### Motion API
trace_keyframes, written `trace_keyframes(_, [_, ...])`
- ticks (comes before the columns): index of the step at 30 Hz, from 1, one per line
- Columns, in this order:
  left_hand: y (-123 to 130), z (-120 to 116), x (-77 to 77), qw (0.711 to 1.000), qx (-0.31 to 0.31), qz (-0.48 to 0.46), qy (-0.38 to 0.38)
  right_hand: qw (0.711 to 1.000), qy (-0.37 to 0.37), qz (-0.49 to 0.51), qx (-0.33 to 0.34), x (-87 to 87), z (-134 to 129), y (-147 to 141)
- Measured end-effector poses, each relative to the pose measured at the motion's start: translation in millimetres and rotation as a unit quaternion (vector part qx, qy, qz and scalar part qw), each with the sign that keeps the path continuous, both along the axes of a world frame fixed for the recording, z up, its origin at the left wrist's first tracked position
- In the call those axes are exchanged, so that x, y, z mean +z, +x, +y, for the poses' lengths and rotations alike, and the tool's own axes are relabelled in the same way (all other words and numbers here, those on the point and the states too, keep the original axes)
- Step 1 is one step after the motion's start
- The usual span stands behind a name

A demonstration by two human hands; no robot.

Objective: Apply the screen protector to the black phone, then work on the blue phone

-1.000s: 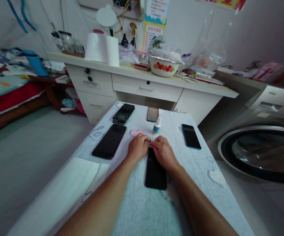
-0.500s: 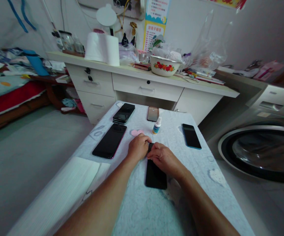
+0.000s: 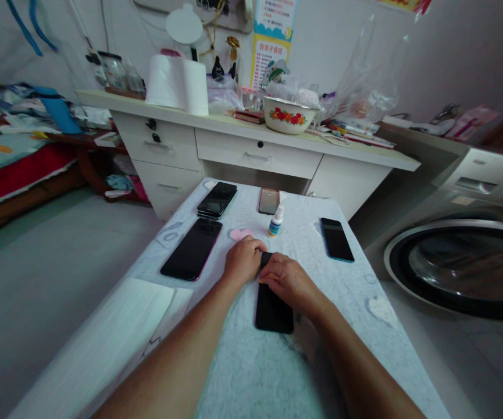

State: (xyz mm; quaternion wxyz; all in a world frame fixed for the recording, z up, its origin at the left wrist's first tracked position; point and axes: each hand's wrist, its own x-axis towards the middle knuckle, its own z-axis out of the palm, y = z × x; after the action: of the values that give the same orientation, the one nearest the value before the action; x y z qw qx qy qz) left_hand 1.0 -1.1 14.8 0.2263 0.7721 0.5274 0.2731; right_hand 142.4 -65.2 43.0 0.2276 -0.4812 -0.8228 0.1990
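Note:
A black smartphone [image 3: 274, 313] lies face up on the cloth-covered table, its upper part mostly covered by my hands. My left hand [image 3: 243, 260] is closed at the phone's upper left edge, thumb and fingers gripping it there. Across the upper screen, my right hand [image 3: 289, 283] is bent with its fingertips pressed together; whatever they pinch is hidden. Just beyond the hands stands a small white spray bottle [image 3: 275, 222] with a blue and yellow label. A pink heart-shaped patch [image 3: 241, 234] shows beside my left hand.
Left of my hands lies a large dark phone [image 3: 192, 249], with a stack of phones [image 3: 217, 199] behind it. A brownish phone case [image 3: 269, 201] is at the far edge. A blue-edged phone [image 3: 337, 239] lies right. Beyond are a white desk [image 3: 260, 152] and a washing machine [image 3: 464, 244].
The view has shifted slightly, so everything sits a little further left. Both hands keep nearly the same pose at the phone.

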Motion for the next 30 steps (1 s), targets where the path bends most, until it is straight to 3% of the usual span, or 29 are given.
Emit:
trace_keyframes(10, [0,0,-1.6,1.0,-0.005,0.009,0.01,0.983,0.049,-0.067,-0.164,-8.3,15,7])
trace_keyframes(15, [0,-1,-0.3,1.0,0.001,0.013,0.003,0.974,0.053,-0.084,-0.206,-7.2,16,12])
trace_keyframes(19, [1,0,-1.5,1.0,0.003,0.012,0.007,0.979,0.042,-0.082,-0.181,-5.7,14,12])
trace_keyframes(26, [1,-1,-1.0,1.0,0.005,0.018,0.009,0.996,0.026,-0.055,-0.062,-1.1,6,5])
trace_keyframes(30, [1,-1,-0.2,1.0,0.007,0.018,0.009,0.997,0.022,-0.056,-0.054,0.1,5,1])
